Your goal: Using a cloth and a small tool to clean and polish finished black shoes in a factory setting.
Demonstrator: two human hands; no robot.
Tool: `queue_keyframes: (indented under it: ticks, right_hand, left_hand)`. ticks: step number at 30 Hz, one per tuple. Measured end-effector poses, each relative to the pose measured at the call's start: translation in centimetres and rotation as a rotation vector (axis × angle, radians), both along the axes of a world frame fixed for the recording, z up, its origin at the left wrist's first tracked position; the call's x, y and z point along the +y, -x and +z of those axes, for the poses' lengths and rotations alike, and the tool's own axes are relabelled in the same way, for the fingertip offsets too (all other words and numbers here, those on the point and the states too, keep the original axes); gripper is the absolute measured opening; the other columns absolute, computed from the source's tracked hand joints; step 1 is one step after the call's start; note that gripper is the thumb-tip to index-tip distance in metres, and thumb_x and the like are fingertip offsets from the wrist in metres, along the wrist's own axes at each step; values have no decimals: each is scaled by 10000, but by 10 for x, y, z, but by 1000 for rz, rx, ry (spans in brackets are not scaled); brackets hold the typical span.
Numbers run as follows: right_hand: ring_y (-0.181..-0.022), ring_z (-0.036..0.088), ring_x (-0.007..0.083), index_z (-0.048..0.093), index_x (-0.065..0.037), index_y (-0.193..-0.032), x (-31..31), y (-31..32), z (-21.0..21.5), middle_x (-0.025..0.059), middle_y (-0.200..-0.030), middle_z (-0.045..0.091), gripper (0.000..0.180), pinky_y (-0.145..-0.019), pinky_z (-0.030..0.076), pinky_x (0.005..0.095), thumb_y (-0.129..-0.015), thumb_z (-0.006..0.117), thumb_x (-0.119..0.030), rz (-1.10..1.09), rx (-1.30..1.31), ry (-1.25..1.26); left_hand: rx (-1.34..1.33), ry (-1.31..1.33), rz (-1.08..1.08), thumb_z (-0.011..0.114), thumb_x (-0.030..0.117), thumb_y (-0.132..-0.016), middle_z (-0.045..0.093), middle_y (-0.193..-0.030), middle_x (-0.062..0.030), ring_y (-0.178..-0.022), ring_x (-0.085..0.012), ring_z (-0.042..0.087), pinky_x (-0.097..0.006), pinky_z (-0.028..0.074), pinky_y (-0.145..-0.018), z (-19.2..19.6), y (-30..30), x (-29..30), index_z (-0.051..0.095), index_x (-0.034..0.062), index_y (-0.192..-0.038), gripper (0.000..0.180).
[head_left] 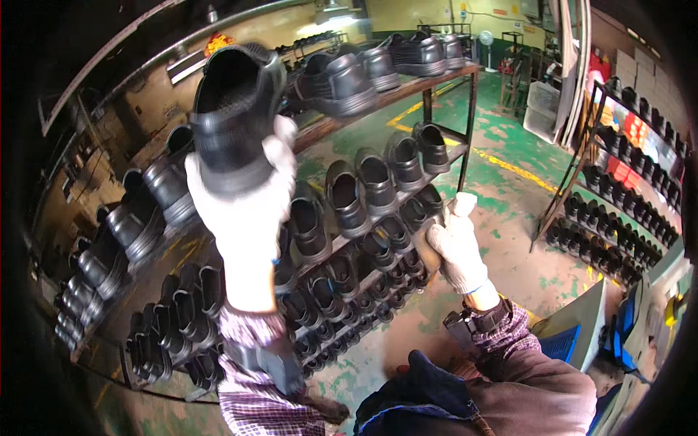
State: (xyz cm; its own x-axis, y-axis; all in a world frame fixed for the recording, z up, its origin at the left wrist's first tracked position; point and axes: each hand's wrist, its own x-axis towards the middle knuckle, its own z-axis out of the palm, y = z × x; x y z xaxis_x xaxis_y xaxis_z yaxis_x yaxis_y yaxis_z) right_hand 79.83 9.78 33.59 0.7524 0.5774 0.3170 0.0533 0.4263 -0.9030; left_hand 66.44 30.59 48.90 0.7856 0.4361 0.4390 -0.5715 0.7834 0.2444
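My left hand (243,189), in a white glove, is raised and grips a black shoe (227,138) from its heel end. The opening of the shoe faces up, and its outline is slightly smeared. Also gloved in white, my right hand (456,247) hangs in front of the rack's right end with the fingers curled in. A tan-brown patch (427,247) shows beside those fingers; what it belongs to is unclear. Behind both hands stands a metal rack (320,134) with rows of black shoes (345,196) on its tiers.
To the right, a second rack (574,174) also carries rows of black shoes. Blue and grey equipment (574,341) sits close on my right side. The green floor (502,145) is worn and bears yellow lines. A fan (486,43) stands at the back.
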Motion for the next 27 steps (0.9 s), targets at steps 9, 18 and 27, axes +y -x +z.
queue_keyframes:
  ticks: [9, 18, 27]
  right_hand:
    - [-791, 574, 291, 453, -41, -897, 65, -50, 132, 144, -854, 583, 275, -684, 465, 351, -760, 590, -238, -414, -912, 261]
    - [-834, 583, 184, 675, -74, -848, 144, -127, 222, 49, -870, 639, 271, -822, 430, 284, -727, 713, -313, -15, -1237, 294]
    - [-698, 590, 184, 595, -152, -678, 46, 34, 131, 13, -672, 570, 65, -553, 469, 309, -670, 607, -216, -267, -1605, 89]
  left_hand:
    - [99, -62, 350, 536, 351, -867, 324, -1287, -344, -1196, -479, 355, -594, 406, -940, 9, -1, 55, 296, -68, -1279, 635]
    - [921, -413, 580, 468, 591, -854, 566, -614, -128, -403, -167, 478, -237, 346, -342, -24, 8, 33, 548, -20, -832, 617]
    - [556, -290, -146, 542, 562, -823, 547, -1081, -76, -1005, -234, 554, -407, 473, -829, -145, 77, -50, 409, 72, -1271, 677]
